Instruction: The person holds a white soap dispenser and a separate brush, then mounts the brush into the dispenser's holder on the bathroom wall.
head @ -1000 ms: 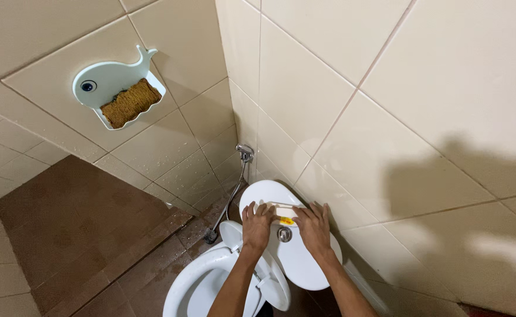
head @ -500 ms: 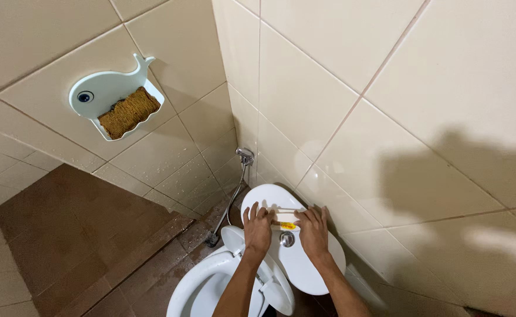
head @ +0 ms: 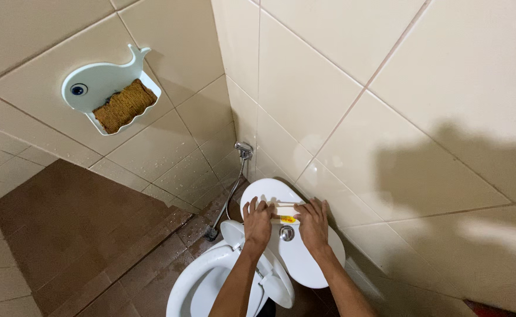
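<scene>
Two bare hands down on the white oval ceramic cistern lid (head: 296, 258) of a white toilet. Left hand (head: 258, 222) at one end of a small pale rectangular bar with a yellow patch (head: 284, 212), fingers curled over and pressed against that end. Right hand (head: 313, 223) at the other end, fingers bent down onto the bar likewise; whether gripped or merely pressed, impossible to tell from this angle. Bar lying flat across the lid, toward the wall side, just above the round chrome flush button (head: 286, 233). Both forearms reaching up from the bottom edge of the view, over the open white toilet bowl (head: 196, 287) with its seat raised. Left of the cistern, a chrome wall tap (head: 244, 149) with a thin grey hose (head: 227, 199) hanging down to the wet brown tiled floor (head: 82, 235). Higher on the beige tiled wall (head: 340, 88), well apart from the hands, a pale blue whale-shaped plastic holder (head: 96, 85) carrying a brown woven scouring pad (head: 123, 105).
</scene>
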